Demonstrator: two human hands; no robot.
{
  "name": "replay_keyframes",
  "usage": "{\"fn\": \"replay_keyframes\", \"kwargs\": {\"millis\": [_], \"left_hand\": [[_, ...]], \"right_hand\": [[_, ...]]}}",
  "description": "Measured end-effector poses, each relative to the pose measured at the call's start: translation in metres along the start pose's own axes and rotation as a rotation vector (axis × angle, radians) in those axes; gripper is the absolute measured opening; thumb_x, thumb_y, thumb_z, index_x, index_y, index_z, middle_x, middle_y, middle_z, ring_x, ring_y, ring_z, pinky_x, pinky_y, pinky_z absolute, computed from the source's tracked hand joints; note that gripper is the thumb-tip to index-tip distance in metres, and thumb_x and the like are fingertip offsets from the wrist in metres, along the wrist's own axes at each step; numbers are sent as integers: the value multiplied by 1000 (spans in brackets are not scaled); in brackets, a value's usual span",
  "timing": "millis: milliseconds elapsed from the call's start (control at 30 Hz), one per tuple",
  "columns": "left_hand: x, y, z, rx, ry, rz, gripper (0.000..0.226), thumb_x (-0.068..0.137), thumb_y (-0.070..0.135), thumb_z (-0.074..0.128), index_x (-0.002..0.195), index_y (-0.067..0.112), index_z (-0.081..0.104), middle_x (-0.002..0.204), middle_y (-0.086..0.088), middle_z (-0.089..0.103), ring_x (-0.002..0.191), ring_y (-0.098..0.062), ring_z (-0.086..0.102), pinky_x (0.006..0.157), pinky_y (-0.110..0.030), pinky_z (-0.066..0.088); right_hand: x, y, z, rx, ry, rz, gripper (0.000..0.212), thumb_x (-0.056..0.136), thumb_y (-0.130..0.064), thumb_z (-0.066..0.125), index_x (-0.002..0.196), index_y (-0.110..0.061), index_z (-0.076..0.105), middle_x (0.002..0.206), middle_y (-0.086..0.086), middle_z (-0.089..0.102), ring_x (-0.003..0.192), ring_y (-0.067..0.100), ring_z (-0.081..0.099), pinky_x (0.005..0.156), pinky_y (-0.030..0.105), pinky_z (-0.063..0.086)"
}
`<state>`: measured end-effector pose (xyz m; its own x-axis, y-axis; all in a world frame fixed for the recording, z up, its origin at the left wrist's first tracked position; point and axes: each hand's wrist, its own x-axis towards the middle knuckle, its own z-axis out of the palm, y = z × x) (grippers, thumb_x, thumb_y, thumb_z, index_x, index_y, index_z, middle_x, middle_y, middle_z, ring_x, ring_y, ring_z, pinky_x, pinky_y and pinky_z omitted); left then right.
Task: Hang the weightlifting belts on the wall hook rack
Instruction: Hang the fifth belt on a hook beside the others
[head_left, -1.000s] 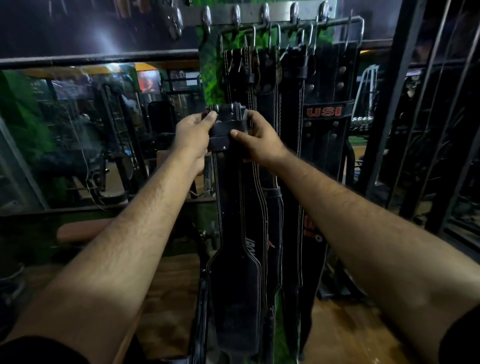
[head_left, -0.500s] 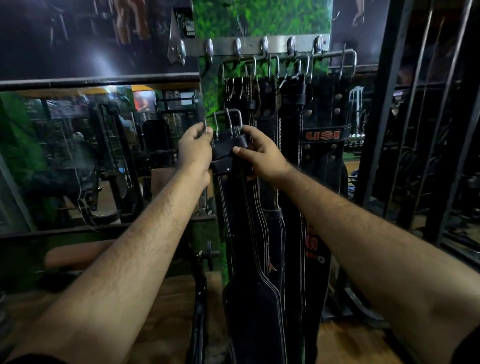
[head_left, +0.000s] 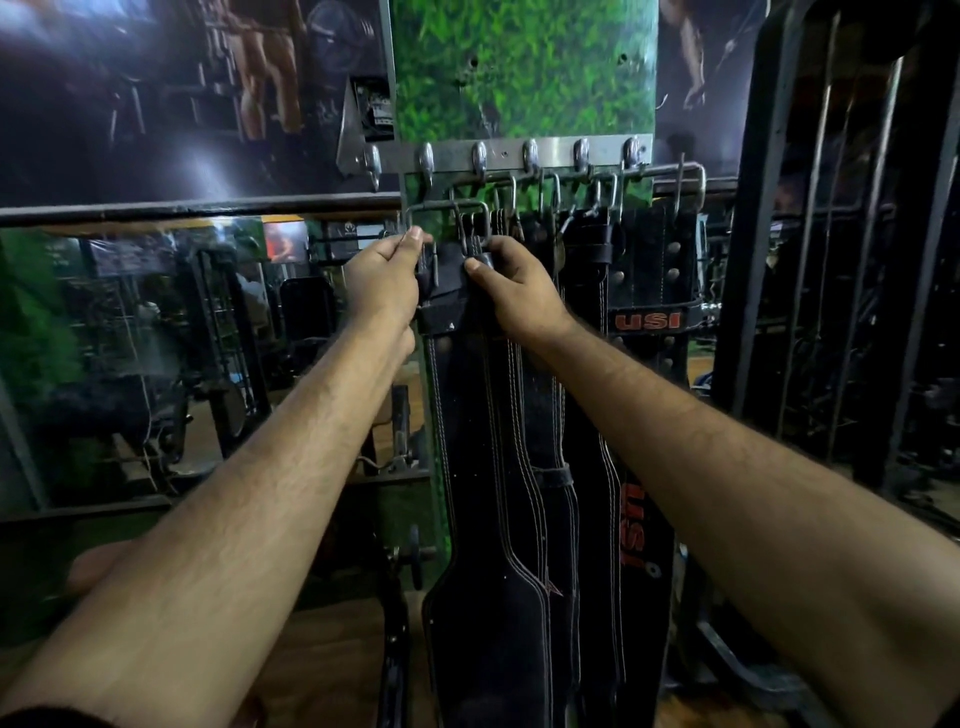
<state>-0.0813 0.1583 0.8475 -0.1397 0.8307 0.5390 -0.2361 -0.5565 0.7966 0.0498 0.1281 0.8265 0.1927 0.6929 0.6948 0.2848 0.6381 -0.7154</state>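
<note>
Black leather belt (head_left: 470, 467) held up by both hands, left hand (head_left: 382, 283) pinching the buckle frame (head_left: 447, 213), right hand (head_left: 511, 291) gripping the strap top, just under the hook rack (head_left: 519, 155) (likely aligning buckle with a free hook (head_left: 426, 161)).

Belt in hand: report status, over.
Left hand and right hand grip belt top. Buckle just under hook. Hung belts crowd right.

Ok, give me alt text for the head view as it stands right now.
Both hands, left hand and right hand, grip the buckle end of a black weightlifting belt, its metal buckle raised just under the wall hook rack. Other belts already hang to its right.
</note>
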Motion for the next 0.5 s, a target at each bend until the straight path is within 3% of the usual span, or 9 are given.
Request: {"fn": "replay_keyframes", "kwargs": {"millis": [67,167,300,400,500], "left_hand": [[-4,-1,1,5,8,18,18,95,29,65,84,21,78,93,1,77,91,-15,73,84,-38,61],[-10,-1,2,-25,15,58,23,95,29,66,110,13,72,101,1,75,88,-10,70,83,-32,61],[-28,-12,-2,-94,-84,91,39,95,22,65,132,13,58,117,2,70,113,-13,66,102,-31,53],[-41,-22,-6,-176,-106,112,22,97,16,62,118,9,66,109,2,72,105,-7,67,93,-22,52],[-50,-22,-9,-236,-33,81,14,99,21,61,104,13,71,97,7,73,95,0,68,83,-16,51]], "right_hand": [[-1,4,3,-5,32,-24,18,89,-33,64,101,-20,63,98,8,72,88,22,70,83,44,60],[-1,4,9,38,81,-68,9,95,-25,64,102,-20,62,97,2,70,89,14,66,87,42,57],[1,-5,18,151,228,-76,17,101,-19,59,117,-15,57,102,0,66,89,9,63,84,27,55],[-3,-14,29,202,283,-75,26,96,-26,57,119,-14,58,112,13,68,101,25,67,95,44,57],[-6,-19,38,207,293,-110,23,87,-28,54,109,-29,60,116,16,70,110,35,67,97,56,55]]}}
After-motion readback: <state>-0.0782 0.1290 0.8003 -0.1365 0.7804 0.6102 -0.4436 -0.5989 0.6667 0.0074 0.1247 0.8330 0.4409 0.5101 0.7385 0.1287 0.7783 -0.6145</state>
